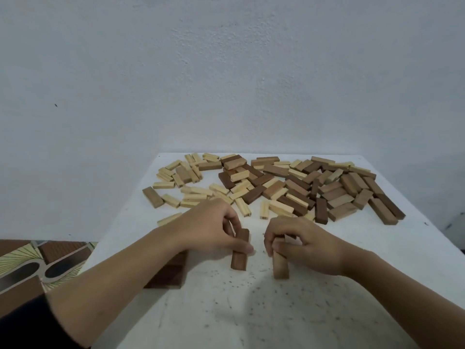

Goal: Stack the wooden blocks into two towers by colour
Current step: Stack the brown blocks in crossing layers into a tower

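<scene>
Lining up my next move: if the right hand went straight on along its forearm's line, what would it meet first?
The right hand would likely meet the dark brown block the left hand grips; depth unclear.

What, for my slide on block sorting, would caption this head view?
Left hand grips a dark brown block, right hand a lighter brown block, at a white table strewn with mixed blocks.

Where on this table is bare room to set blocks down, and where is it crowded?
Bare: the near table between the forearms, and the right strip between right hand and loose blocks. Crowded: the far half, under loose blocks; dark blocks lie beneath the left forearm.
</scene>
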